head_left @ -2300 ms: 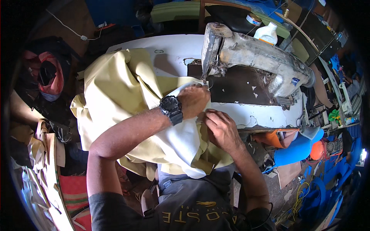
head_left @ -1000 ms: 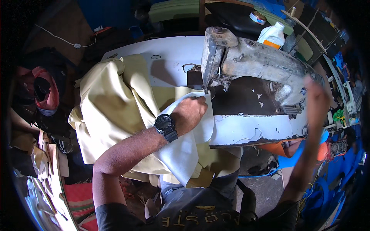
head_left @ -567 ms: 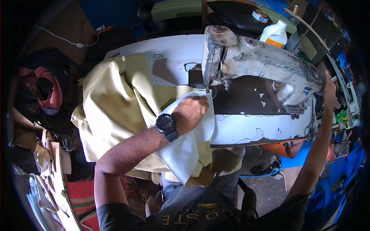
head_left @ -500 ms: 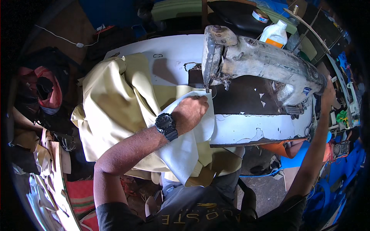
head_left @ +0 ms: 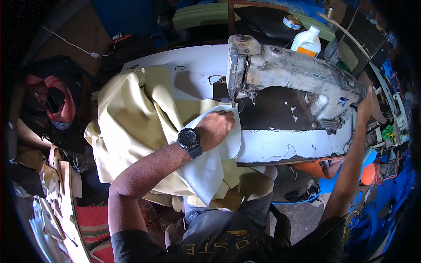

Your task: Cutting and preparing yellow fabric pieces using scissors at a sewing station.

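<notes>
A worn grey sewing machine (head_left: 294,70) stands on the white table, its needle end pointing left. Under its presser foot (head_left: 233,103) lies the edge of a cream leatherette sheet (head_left: 127,114) with a pale backing (head_left: 206,173) turned up. My left hand (head_left: 215,128), a black watch on its wrist, rests on this pale side just in front of the needle, fingers curled and pressed together on the material. Over at the far right end of the machine, my right hand (head_left: 367,101) is closed around the handwheel, which it partly hides. The leatherette hangs over the table's front edge onto my lap.
The white tabletop (head_left: 267,147) has chipped edges and a dark machine bed with small white scraps. Behind the machine stand a white bottle (head_left: 307,41) and a round tin (head_left: 291,22). Offcuts (head_left: 55,175) pile up at the left; a red-lined bag (head_left: 59,103) lies above them.
The whole view has shifted slightly. My right hand has turned a little at the handwheel; my left hand and the leatherette stay almost in place by the needle.
</notes>
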`<state>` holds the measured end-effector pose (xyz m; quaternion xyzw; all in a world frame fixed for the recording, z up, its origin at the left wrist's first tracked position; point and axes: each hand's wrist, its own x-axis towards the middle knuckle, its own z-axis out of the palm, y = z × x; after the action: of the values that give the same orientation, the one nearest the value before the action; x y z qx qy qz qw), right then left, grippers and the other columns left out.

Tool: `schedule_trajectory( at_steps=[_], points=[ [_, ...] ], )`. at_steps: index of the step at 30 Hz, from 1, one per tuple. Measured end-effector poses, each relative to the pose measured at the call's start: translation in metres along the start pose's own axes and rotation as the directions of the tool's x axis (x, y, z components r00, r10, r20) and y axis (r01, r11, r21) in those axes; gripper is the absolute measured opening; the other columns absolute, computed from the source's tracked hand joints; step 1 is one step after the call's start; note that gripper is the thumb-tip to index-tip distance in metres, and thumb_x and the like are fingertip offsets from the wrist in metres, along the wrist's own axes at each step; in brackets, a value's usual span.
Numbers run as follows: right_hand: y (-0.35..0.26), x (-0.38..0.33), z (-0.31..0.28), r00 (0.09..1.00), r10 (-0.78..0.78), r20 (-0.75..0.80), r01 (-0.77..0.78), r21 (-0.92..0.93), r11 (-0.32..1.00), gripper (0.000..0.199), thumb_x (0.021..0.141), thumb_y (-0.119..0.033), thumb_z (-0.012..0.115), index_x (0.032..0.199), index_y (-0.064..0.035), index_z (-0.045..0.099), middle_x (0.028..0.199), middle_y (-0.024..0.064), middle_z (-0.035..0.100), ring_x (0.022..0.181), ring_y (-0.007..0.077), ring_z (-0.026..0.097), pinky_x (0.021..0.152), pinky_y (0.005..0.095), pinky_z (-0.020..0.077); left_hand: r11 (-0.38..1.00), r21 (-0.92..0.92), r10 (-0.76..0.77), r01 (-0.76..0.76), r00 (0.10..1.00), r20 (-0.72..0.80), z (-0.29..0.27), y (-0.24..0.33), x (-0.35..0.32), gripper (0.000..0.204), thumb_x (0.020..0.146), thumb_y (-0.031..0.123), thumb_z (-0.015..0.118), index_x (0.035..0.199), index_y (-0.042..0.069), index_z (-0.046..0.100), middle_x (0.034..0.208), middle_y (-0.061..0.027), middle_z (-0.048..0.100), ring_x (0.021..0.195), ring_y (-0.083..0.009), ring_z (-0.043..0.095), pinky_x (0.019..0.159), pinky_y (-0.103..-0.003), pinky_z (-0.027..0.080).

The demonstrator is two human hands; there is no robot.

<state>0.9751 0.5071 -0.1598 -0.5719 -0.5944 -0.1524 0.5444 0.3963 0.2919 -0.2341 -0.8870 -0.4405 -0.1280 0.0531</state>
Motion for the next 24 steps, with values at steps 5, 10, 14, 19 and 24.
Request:
schedule_trajectory(
  at_steps=[5, 10, 14, 19, 24],
  points=[
    [-0.001, -0.080, -0.030, 0.885, 0.436, 0.164, -0.448, 0.041, 0.893, 0.042, 0.109, -0.031, 0.047, 0.125, 0.0023, 0.067, 0.114, 0.0182, 0.074, 0.097, 0.0265, 0.071, 0.092, 0.0362, 0.0531, 0.997, 0.067, 0.046, -0.044, 0.999, -0.030, 0.013, -0.005, -0.009, 0.025, 0.084, 0.006, 0.059, 0.108, 0.002, 0.065, 0.111, -0.0116, 0.065, 0.094, -0.0301, 0.068, 0.080, -0.042, 0.058],
    [-0.050, -0.198, -0.114, 0.970, 0.140, -0.197, -0.135, 0.042, 0.990, 0.023, 0.105, -0.018, 0.054, 0.107, -0.0011, 0.069, 0.091, 0.0055, 0.069, 0.082, 0.0161, 0.063, 0.077, 0.0320, 0.0507, 0.969, 0.160, 0.230, -0.187, 0.919, -0.321, 0.015, -0.011, -0.009, 0.021, 0.083, 0.004, 0.058, 0.100, 0.007, 0.070, 0.100, -0.0104, 0.070, 0.082, -0.0260, 0.067, 0.073, -0.040, 0.055],
    [-0.034, -0.312, -0.145, 0.669, 0.674, -0.312, -0.341, 0.678, 0.652, 0.023, 0.107, -0.018, 0.052, 0.101, -0.0013, 0.067, 0.081, 0.0003, 0.062, 0.071, 0.0105, 0.056, 0.065, 0.0236, 0.0453, 0.991, -0.118, 0.046, -0.057, 0.994, -0.099, -0.002, -0.004, 0.001, 0.016, 0.086, 0.003, 0.063, 0.100, 0.001, 0.072, 0.108, -0.0167, 0.071, 0.091, -0.0361, 0.071, 0.078, -0.044, 0.057],
    [0.033, -0.362, -0.127, 0.519, 0.784, -0.341, -0.640, 0.453, 0.620, 0.024, 0.106, -0.021, 0.056, 0.111, -0.0016, 0.070, 0.092, 0.0036, 0.068, 0.080, 0.0139, 0.061, 0.072, 0.0267, 0.0489, 0.990, -0.107, 0.088, -0.096, 0.993, -0.082, -0.011, 0.005, 0.008, 0.014, 0.092, 0.004, 0.062, 0.099, -0.002, 0.072, 0.105, -0.0195, 0.072, 0.093, -0.0390, 0.070, 0.081, -0.044, 0.057],
    [0.042, -0.328, -0.092, 0.550, 0.830, 0.087, -0.703, 0.585, 0.404, 0.045, 0.103, -0.016, 0.057, 0.146, -0.0041, 0.054, 0.117, 0.0058, 0.067, 0.098, 0.0129, 0.059, 0.086, 0.0255, 0.0474, 0.991, -0.060, 0.112, -0.117, 0.990, -0.082, -0.010, 0.007, 0.009, 0.013, 0.093, 0.003, 0.062, 0.098, -0.003, 0.072, 0.106, -0.0194, 0.072, 0.094, -0.0378, 0.071, 0.083, -0.044, 0.057]
  ],
)
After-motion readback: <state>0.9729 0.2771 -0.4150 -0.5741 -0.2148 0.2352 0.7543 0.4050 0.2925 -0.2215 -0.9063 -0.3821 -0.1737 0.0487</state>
